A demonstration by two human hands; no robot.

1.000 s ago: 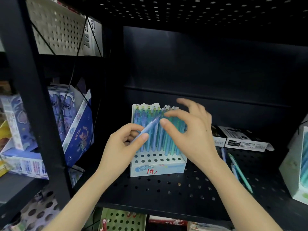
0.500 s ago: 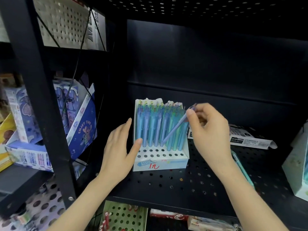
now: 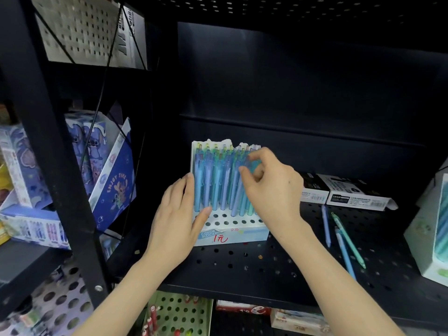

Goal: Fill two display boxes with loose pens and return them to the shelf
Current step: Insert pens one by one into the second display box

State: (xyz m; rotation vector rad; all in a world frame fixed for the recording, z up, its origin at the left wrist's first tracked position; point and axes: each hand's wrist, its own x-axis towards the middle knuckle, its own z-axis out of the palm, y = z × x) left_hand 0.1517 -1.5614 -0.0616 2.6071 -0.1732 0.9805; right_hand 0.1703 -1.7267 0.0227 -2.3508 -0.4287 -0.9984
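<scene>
A pen (image 3: pixel 238 192) is being seated in the box (image 3: pixel 230 235) on the shelf (image 3: pixel 242 265), its top pinched by fingers of the right hand (image 3: pixel 271 190). The box is steadied by the left hand (image 3: pixel 177 214), fingers released and flat. One of the loose pens (image 3: pixel 326 226) just beside the box is likely to be needed next.

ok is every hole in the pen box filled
No, the front rows of holes in the display box are empty, ahead of the standing pens.

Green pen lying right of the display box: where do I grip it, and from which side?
Pinch the green pen mid-barrel from above, coming in from its right. It lies flat on the shelf with a blue pen close along its left, while its right side is bare shelf.
</scene>
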